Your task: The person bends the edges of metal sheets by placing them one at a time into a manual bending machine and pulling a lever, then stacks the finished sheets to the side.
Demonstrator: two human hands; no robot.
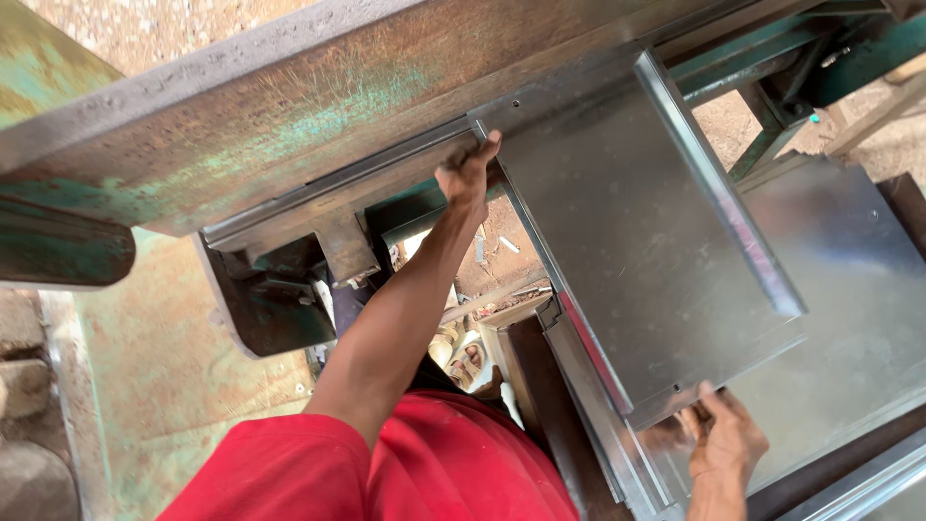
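Fingers: the left hand (469, 174) has its fingertips pressed on the far corner of the metal sheet (637, 241), curled over the edge; the right hand (725, 439) pinches the near corner, thumb on top, fingers beneath and out of sight.
Sheet look: shiny grey, flat, roughly rectangular, with a raised folded lip (719, 188) along its right side and small holes near two corners.
Sheet place: it lies slanted on the bed of a rusty green machine (251, 116), its far edge pushed in under the heavy beam.
Count: one sheet in hand; at least one more flat sheet (858, 289) lies beneath and to the right; two hands, both the person's own.
Edges: the left edge of the sheet overhangs an open gap above the sandy ground (492, 256).
Room: the beam closes off the far side; the near and right sides stay open over the lower sheet.
Person: red shirt (386, 463), bare arms.
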